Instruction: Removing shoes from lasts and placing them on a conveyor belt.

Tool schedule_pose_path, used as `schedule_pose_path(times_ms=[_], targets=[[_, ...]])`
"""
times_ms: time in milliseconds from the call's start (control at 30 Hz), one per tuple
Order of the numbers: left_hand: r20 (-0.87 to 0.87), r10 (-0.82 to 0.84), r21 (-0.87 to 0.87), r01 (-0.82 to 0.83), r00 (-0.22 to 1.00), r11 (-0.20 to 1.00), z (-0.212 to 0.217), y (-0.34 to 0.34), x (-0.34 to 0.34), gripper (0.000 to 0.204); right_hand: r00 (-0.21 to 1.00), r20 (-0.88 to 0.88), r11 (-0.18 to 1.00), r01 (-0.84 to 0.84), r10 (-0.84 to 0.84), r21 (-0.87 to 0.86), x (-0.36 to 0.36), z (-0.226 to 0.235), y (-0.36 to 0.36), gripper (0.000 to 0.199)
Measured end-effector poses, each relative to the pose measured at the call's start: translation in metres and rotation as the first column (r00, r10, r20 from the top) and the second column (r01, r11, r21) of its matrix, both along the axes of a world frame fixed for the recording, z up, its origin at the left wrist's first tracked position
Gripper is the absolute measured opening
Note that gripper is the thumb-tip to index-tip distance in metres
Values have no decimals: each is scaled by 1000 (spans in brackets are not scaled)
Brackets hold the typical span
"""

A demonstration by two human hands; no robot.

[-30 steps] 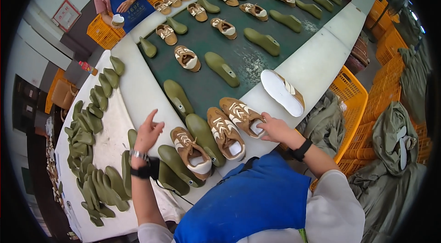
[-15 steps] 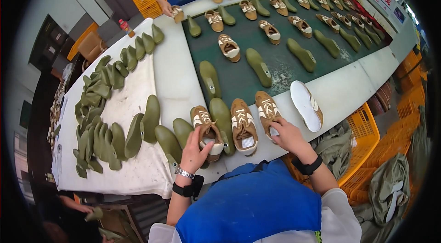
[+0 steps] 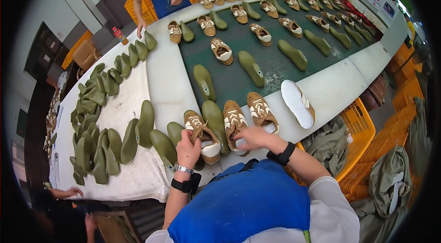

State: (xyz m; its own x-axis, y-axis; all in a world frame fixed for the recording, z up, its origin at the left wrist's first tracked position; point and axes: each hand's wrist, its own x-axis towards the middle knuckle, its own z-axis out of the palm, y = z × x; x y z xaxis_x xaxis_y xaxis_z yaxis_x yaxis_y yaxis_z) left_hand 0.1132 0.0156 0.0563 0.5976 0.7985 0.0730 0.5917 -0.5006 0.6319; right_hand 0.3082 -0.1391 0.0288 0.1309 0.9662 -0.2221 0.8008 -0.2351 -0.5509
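The left hand [image 3: 188, 147] is closed around the heel of a tan-and-white lace-up shoe upper [image 3: 202, 135], seemingly steadying it, while the right hand [image 3: 251, 138] pinches the neighbouring brown shoe's [image 3: 235, 123] heel beside olive-green plastic lasts [image 3: 216, 121] at the white table's [image 3: 165, 86] edge.

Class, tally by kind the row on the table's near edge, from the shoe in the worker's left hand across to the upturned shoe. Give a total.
Upright brown-and-white shoes: 3
Green shoe last: 1
Upturned shoe, white sole showing: 1
Total: 5
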Motion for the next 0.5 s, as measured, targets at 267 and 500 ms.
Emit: schedule_pose_path(times_ms=[267,500], targets=[[375,-13,-175,85,927,981,31,-4,29,24,977,-192,984,122,-95,134,-1,-11,-46,28],[0,-254,6,254,967,967,-24,-30,60,28,963,-142,891,268,-231,366,7,26,-77,24]])
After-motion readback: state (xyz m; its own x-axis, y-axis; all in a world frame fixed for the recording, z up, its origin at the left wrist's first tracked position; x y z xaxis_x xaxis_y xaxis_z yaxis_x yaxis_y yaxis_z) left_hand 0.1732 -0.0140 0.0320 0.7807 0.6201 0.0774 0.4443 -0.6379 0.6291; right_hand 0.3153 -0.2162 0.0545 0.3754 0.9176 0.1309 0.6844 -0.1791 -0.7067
